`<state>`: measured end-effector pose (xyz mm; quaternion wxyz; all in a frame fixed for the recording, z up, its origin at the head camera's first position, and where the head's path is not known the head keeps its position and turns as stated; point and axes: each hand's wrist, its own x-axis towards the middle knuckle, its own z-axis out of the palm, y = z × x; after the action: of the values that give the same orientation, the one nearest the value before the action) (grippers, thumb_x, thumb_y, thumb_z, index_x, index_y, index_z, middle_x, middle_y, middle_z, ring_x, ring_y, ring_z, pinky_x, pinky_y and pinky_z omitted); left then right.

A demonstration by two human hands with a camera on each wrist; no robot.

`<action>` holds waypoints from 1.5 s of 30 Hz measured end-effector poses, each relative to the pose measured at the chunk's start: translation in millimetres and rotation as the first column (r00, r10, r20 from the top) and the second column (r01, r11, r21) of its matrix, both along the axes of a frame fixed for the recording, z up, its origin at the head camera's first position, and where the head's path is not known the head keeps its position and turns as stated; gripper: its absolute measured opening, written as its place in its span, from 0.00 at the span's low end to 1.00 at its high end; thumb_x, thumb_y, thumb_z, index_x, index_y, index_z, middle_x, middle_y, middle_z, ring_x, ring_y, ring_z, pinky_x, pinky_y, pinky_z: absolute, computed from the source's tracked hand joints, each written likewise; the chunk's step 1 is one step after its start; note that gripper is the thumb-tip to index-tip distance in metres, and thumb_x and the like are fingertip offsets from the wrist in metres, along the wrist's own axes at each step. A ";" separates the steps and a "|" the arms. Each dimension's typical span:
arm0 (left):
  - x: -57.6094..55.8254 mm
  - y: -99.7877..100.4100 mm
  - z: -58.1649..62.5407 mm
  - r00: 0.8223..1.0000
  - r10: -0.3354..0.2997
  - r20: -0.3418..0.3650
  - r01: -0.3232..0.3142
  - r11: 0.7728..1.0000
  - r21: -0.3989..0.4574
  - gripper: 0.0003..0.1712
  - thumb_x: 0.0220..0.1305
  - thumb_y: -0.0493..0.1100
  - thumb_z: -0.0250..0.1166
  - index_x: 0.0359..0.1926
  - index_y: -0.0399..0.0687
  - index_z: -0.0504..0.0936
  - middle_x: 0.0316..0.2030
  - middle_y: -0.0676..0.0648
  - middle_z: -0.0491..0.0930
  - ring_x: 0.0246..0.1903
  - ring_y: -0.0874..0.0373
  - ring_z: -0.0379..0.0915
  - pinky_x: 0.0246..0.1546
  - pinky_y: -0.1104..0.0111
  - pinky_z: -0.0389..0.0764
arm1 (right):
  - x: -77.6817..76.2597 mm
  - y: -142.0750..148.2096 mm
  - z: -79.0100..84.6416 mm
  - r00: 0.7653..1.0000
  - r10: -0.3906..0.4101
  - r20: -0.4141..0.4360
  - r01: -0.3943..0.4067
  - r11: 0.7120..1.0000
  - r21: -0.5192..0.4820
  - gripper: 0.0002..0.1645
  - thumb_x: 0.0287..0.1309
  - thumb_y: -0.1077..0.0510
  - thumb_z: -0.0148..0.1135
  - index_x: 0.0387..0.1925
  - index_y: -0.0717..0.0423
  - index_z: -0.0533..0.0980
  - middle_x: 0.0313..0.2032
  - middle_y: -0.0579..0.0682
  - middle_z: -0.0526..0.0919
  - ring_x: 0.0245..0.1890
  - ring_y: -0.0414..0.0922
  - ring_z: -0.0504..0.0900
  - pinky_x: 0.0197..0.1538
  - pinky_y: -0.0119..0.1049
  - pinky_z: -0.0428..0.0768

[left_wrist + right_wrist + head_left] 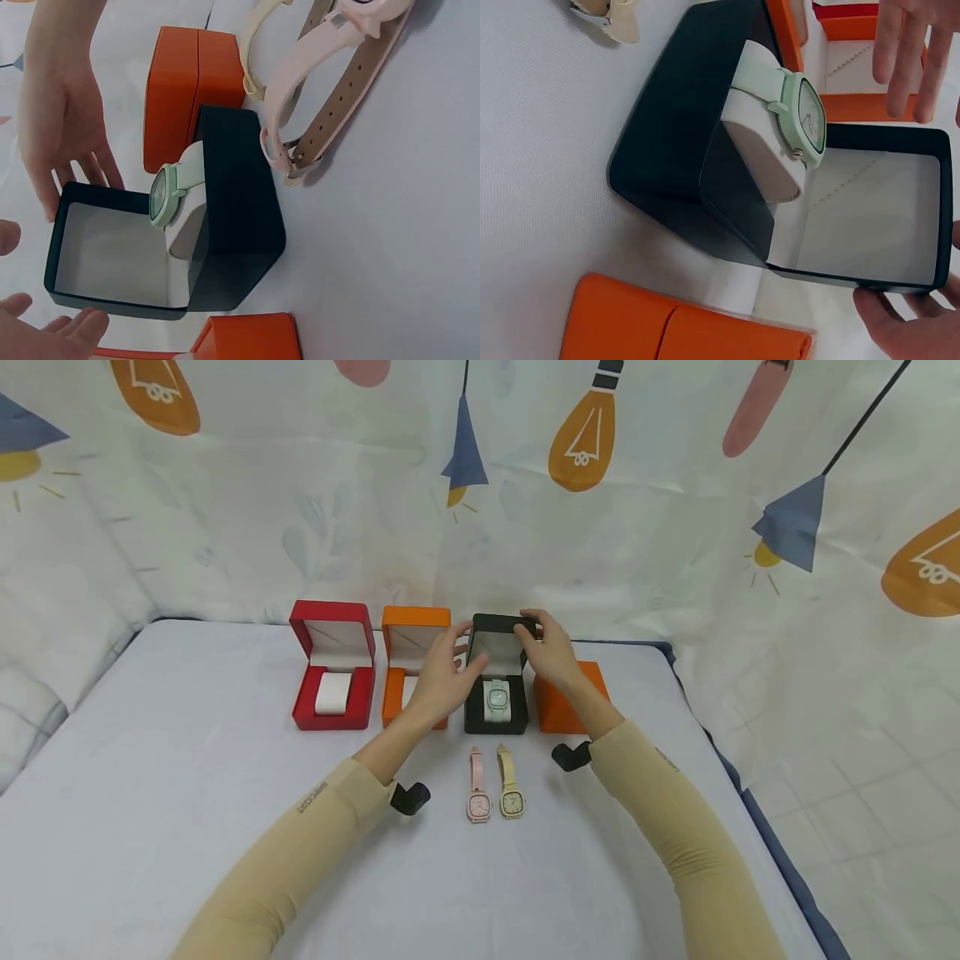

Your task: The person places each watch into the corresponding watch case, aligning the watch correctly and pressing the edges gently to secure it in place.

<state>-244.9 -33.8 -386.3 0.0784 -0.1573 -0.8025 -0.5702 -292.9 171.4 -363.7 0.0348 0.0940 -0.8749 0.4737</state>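
A dark green watch box [496, 718] stands with its lid raised, and a mint green wristwatch [804, 120] sits round the pale cushion inside. My right hand [551, 652] grips the upper right corner of the lid [112, 247], thumb in front and fingers behind. On the other side, my left hand [444, 675] is held with fingers extended by the lid's left edge, partly covering the orange box behind it. In front of the dark box, a pink wristwatch [478, 806] and a yellow wristwatch [512, 802] lie on the white cloth.
To the left stand an open red watch box [303, 702] with a white cushion and an open orange watch box [393, 693]. A closed orange box [558, 710] is at the right, under my right forearm. A printed curtain [510, 552] hangs behind the table.
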 end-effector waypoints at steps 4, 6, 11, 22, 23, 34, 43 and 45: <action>-3.7 1.8 3.0 1.000 0.002 0.019 -0.002 1.000 -0.025 0.38 0.76 0.48 0.62 0.79 0.46 0.58 0.72 0.38 0.62 0.67 0.41 0.67 0.66 0.54 0.72 | 1.0 1.6 1.8 1.000 0.009 0.019 -0.009 1.000 -0.016 0.29 0.77 0.49 0.56 0.73 0.53 0.67 0.71 0.57 0.68 0.67 0.59 0.72 0.64 0.52 0.75; -6.1 2.5 3.3 1.000 -0.008 0.021 0.008 0.999 -0.039 0.38 0.76 0.48 0.61 0.79 0.46 0.57 0.74 0.39 0.61 0.68 0.40 0.66 0.67 0.55 0.71 | 1.1 2.9 2.9 0.999 0.014 0.031 -0.013 1.000 -0.025 0.29 0.76 0.49 0.57 0.72 0.53 0.68 0.70 0.57 0.69 0.67 0.59 0.73 0.64 0.52 0.76; -9.4 3.1 4.3 0.999 -0.036 0.040 0.039 0.997 -0.064 0.39 0.78 0.49 0.59 0.80 0.46 0.54 0.77 0.40 0.57 0.70 0.40 0.63 0.67 0.53 0.70 | 1.8 6.0 3.3 0.999 0.024 0.042 -0.023 0.999 -0.038 0.26 0.75 0.50 0.60 0.68 0.54 0.72 0.68 0.56 0.72 0.66 0.60 0.74 0.63 0.53 0.76; -10.6 1.1 6.1 0.994 -0.064 0.086 0.069 0.996 -0.057 0.37 0.78 0.50 0.58 0.80 0.47 0.56 0.75 0.39 0.59 0.70 0.38 0.63 0.66 0.52 0.71 | 11.0 9.2 -1.4 0.997 0.053 0.049 -0.047 0.992 -0.113 0.24 0.73 0.53 0.62 0.66 0.55 0.72 0.69 0.56 0.70 0.66 0.60 0.73 0.66 0.53 0.74; -10.7 1.2 6.6 0.994 -0.068 0.087 0.073 0.996 -0.057 0.37 0.78 0.50 0.58 0.80 0.47 0.57 0.75 0.39 0.60 0.69 0.38 0.63 0.66 0.52 0.72 | 12.5 9.7 -1.5 0.997 0.056 0.056 -0.049 0.991 -0.122 0.24 0.73 0.54 0.62 0.66 0.54 0.71 0.70 0.57 0.70 0.67 0.61 0.72 0.65 0.54 0.74; -12.9 1.7 9.1 0.992 -0.092 0.086 0.102 0.988 -0.113 0.30 0.78 0.48 0.58 0.75 0.44 0.65 0.71 0.39 0.65 0.69 0.44 0.63 0.67 0.52 0.70 | 26.0 12.4 -2.2 0.990 0.093 0.104 -0.076 0.985 -0.155 0.22 0.73 0.58 0.62 0.64 0.54 0.69 0.67 0.60 0.68 0.66 0.65 0.71 0.64 0.56 0.73; -13.4 2.7 7.5 0.994 -0.086 0.070 0.097 0.980 -0.176 0.25 0.79 0.47 0.58 0.70 0.44 0.71 0.68 0.38 0.68 0.62 0.41 0.70 0.62 0.50 0.75 | 29.8 16.0 -8.0 0.986 0.119 0.117 -0.100 0.983 -0.156 0.23 0.71 0.59 0.63 0.63 0.54 0.68 0.69 0.57 0.68 0.59 0.59 0.77 0.58 0.50 0.76; -12.6 3.1 7.3 0.994 -0.086 0.070 0.098 0.976 -0.193 0.24 0.79 0.47 0.58 0.70 0.44 0.71 0.67 0.37 0.68 0.61 0.42 0.71 0.61 0.51 0.75 | 30.6 16.7 -8.6 0.984 0.130 0.123 -0.110 0.981 -0.157 0.23 0.71 0.59 0.63 0.64 0.54 0.68 0.69 0.57 0.67 0.59 0.58 0.77 0.57 0.50 0.76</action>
<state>-257.5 -30.7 -379.1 0.0115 -0.1836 -0.8487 -0.4959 -262.2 188.1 -372.3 -0.0450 0.1120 -0.8300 0.5445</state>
